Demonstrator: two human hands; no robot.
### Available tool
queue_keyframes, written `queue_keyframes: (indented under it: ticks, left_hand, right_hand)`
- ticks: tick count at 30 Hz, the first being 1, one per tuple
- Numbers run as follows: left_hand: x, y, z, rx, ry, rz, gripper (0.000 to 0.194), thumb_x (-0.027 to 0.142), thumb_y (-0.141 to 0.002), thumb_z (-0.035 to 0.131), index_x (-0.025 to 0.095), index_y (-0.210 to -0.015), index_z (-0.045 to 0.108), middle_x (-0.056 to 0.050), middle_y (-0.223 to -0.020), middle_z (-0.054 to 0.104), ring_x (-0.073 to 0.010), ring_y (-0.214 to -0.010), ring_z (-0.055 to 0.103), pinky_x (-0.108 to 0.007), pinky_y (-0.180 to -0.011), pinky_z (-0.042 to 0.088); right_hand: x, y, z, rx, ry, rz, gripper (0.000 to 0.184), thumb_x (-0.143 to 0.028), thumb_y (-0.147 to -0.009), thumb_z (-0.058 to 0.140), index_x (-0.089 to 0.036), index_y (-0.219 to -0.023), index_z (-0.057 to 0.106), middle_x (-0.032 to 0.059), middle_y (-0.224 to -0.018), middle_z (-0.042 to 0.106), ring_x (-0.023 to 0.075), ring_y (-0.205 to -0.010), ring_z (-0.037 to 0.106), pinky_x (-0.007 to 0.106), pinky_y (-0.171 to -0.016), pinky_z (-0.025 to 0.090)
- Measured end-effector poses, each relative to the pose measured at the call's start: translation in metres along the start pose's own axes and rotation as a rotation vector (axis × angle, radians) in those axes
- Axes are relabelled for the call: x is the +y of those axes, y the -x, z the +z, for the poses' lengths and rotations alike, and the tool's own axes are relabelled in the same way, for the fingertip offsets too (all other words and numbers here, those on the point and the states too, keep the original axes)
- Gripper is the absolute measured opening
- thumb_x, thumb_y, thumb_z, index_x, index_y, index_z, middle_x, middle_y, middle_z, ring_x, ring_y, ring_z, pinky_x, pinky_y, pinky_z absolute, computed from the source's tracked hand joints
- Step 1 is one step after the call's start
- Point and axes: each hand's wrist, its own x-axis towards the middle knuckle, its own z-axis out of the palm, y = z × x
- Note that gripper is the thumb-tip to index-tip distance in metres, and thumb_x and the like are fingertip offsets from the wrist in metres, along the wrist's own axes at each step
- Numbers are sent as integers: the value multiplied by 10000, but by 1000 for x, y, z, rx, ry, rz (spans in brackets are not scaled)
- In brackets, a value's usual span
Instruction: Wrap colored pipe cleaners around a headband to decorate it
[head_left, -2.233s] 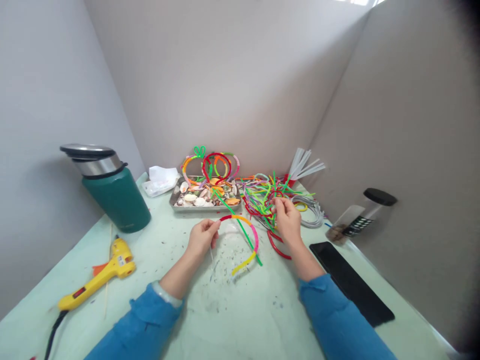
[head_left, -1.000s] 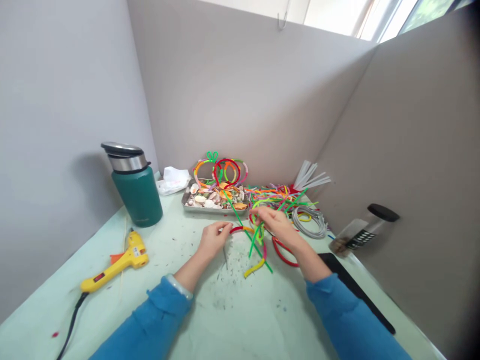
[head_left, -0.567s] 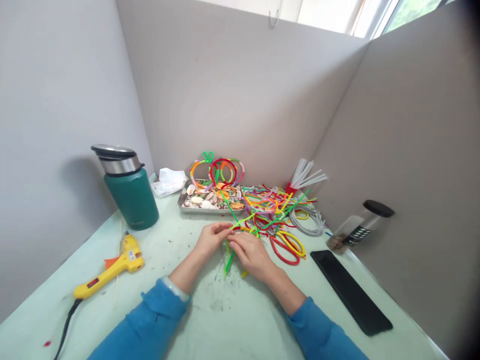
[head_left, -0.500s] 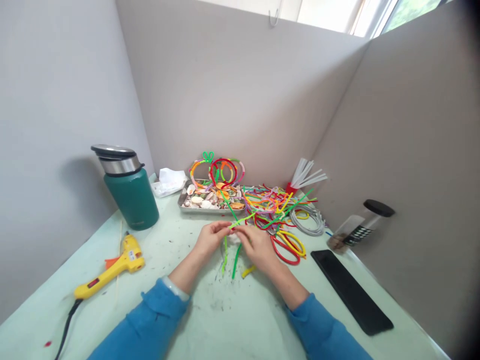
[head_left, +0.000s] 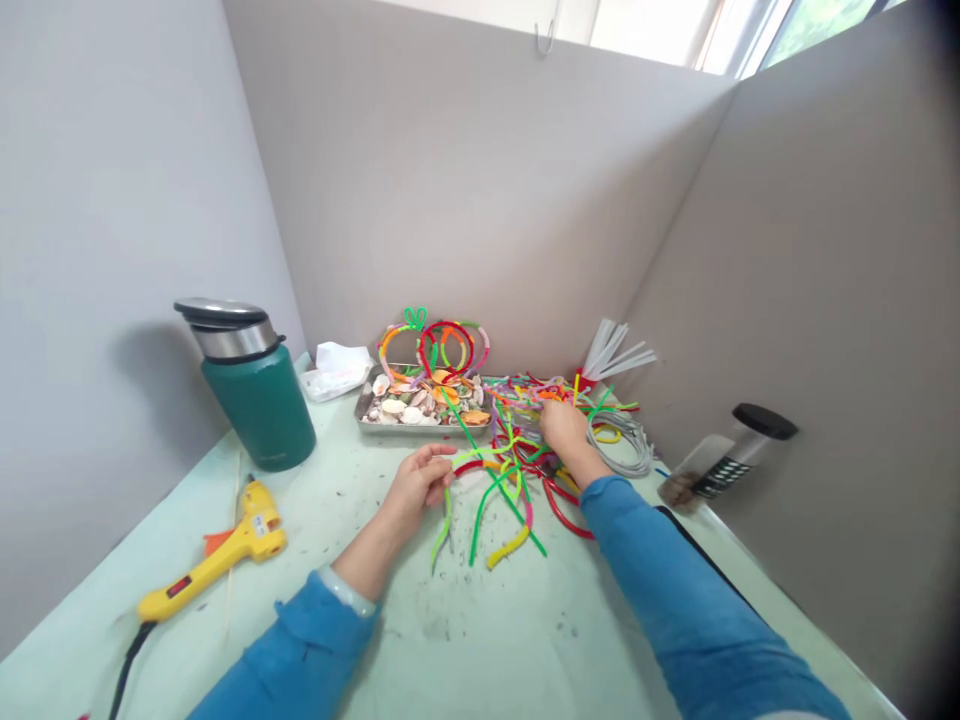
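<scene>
My left hand (head_left: 420, 487) pinches the end of a curved hoop (head_left: 510, 545) wrapped in red, pink and yellow pipe cleaners, with green pipe cleaners (head_left: 480, 505) draped over it. The hoop rests on the pale green table (head_left: 465, 640). My right hand (head_left: 564, 430) reaches out into the tangled pile of coloured pipe cleaners (head_left: 536, 400) at the back, fingers curled among the strands. What they hold, if anything, is hidden. Both sleeves are blue.
A metal tray of shells (head_left: 420, 405) sits behind, with finished hoops (head_left: 439, 345) leaning on the wall. Green flask (head_left: 251, 395) at left, yellow glue gun (head_left: 214, 565) in front of it. Grey hoops (head_left: 622, 445), a red hoop (head_left: 566, 510), white sticks (head_left: 619, 350), a black-capped jar (head_left: 724, 445) at right.
My right hand left the hoop beside my left hand and stretched back to the pipe cleaner pile. The green pipe cleaners now hang loose over the hoop. My left hand kept its pinch.
</scene>
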Motion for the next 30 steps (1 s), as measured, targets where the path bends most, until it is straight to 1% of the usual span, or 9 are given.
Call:
queue_keyframes:
  ticks: [5, 8, 10, 13, 16, 20, 23, 26, 30]
  left_hand:
    - [2, -2, -3, -15, 102, 62, 296, 269, -698, 612, 133, -942, 516, 53, -556, 515, -1, -320, 280, -161, -355, 199]
    - [3, -2, -4, -19, 139, 98, 287, 276, -707, 608, 139, -945, 525, 55, -558, 504, -1, -329, 286, -159, -361, 202]
    - [4, -1, -4, -11, 159, 114, 293, 279, -703, 611, 142, -949, 530, 57, -552, 496, -2, -332, 287, -157, -363, 198]
    - [6, 1, -4, -9, 189, 119, 322, 279, -687, 621, 139, -964, 534, 59, -539, 487, -5, -338, 290, -158, -369, 199]
    - [8, 4, -3, -35, 203, 125, 321, 266, -691, 613, 137, -974, 535, 63, -522, 481, -7, -331, 277, -163, -371, 207]
    - [9, 5, -6, -47, 249, 148, 259, 219, -705, 584, 141, -948, 541, 81, -460, 433, -6, -316, 230, -168, -383, 231]
    - [10, 4, -9, -39, 323, 174, 254, 192, -695, 572, 152, -945, 545, 95, -416, 374, -13, -314, 229, -167, -398, 245]
    - [11, 4, -11, -38, 355, 179, 253, 187, -697, 573, 157, -947, 546, 85, -444, 412, -9, -312, 231, -164, -388, 235]
    - [9, 2, -13, -40, 356, 171, 252, 202, -714, 586, 157, -958, 544, 67, -524, 489, 9, -307, 212, -154, -368, 218]
  right_hand:
    - [0, -2, -7, 10, -51, -49, 400, -277, -817, 463, -201, -1210, 476, 100, -1000, 655, 213, -902, 609, 273, -701, 414]
    - [-1, 20, -11, 38, -133, -106, 290, -360, -842, 419, -204, -1002, 605, 67, -937, 667, 191, -839, 605, 253, -670, 395]
    - [-2, 39, -12, -2, -219, -139, 374, -477, -828, 410, -190, -828, 650, 58, -811, 672, 182, -735, 598, 246, -604, 377]
    - [-8, 63, -7, -80, -289, -166, 468, -599, -759, 442, -186, -752, 662, 48, -704, 660, 173, -636, 574, 241, -537, 348]
    - [-15, 70, 0, -144, -225, -197, 340, -502, -730, 532, -191, -716, 669, 40, -694, 662, 171, -631, 574, 233, -526, 345]
    - [-15, 53, 1, -161, -96, -142, 181, -305, -736, 538, -192, -777, 672, 53, -780, 679, 180, -707, 605, 233, -559, 379]
    - [-6, 32, -5, -139, -47, -80, 188, -255, -737, 537, -158, -829, 670, 109, -859, 676, 213, -783, 617, 258, -610, 411]
    - [0, 17, -9, -90, 5, -12, 255, -200, -776, 483, -109, -954, 641, 184, -956, 646, 255, -879, 607, 306, -672, 428]
    - [1, 17, -9, -93, 29, -43, 263, -262, -789, 506, -133, -985, 626, 172, -1011, 626, 254, -939, 585, 327, -739, 429]
